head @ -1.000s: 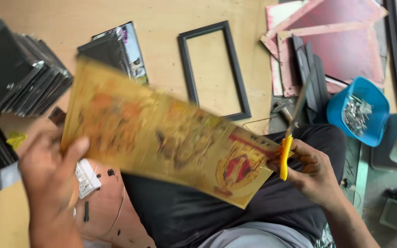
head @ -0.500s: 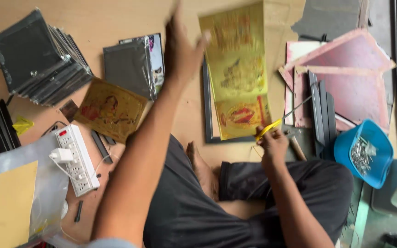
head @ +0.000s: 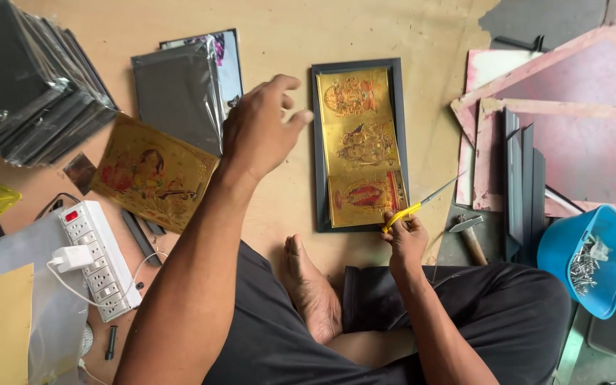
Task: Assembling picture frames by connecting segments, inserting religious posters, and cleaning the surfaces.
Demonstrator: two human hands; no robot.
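My right hand is closed round yellow-handled scissors, blades pointing away from the gold print, kept clear of it. The print lies inside the black frame at mid-floor, filling it nearly edge to edge. My left hand hovers open and empty just left of the frame, fingers spread. A second gold picture lies further left, by the power strip.

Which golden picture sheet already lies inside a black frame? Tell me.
The tall narrow golden sheet, lying in the black frame by the right hand. The wider golden sheet lies loose on the floor.
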